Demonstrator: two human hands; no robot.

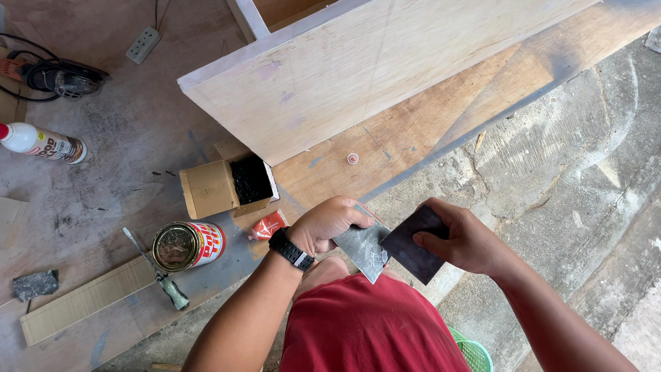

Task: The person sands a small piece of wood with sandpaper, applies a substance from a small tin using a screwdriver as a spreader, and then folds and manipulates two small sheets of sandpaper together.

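The left hand [329, 224], a black watch [291, 249] on its wrist, pinches a grey metal scraper blade [363, 249] by its upper edge, fingers curled over the top and thumb beneath; the right hand [468, 242] pinches a dark square of sandpaper [412, 246] between thumb and fingertips, and the paper's edge lies against the blade's right side, both held in the air above the person's knee and red shorts [372, 327], just off the edge of the plywood floor sheet [131, 124]; pale smears show on the blade's lower face, so to my eye the rubbing would go best with the paper laid flat on the metal and the blade gripped firmly near its back, fingertips kept clear of the thin edge; the strokes look better run along the blade than across it, lest the paper catch a corner; beside the left forearm stand an opened tin can [187, 245] on its side, a screwdriver [158, 272], a cardboard box [227, 184] of dark stuff and a small red packet [267, 225]; a large pale wooden panel [372, 69] lies beyond; a white bottle [41, 142] rests well apart at the left.
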